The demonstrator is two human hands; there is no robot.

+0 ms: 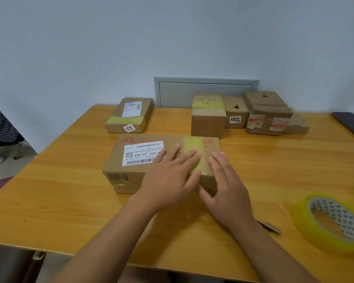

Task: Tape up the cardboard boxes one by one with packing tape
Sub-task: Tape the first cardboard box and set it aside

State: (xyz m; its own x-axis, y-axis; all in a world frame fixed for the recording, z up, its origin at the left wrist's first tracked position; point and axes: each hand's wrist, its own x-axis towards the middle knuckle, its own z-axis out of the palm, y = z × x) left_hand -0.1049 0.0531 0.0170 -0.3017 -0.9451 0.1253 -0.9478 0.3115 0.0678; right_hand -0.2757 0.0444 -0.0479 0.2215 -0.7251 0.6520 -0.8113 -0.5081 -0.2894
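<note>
Both hands lay flat and open-fingered on the long box [149, 166] at the table's [70, 201] middle, the left hand [170, 176] pressing the yellowish tape strip [193, 152] while the right hand [225, 184] rested just beside it at the near right corner. That box ran left to right, with the strip crossing its short way. The tape roll [333, 223] sat well off to the right, nearer the right hand, which I judged would fetch it next.

Even, soft indoor light, fairly bright. Soft shadows under forearms near left hand [170, 178] and right hand [226, 185]. Mild sheen on table [70, 201] around them. Wide-angle bending at frame edges. Slight softness overall; tape roll [333, 221] right of hands blurred.
</note>
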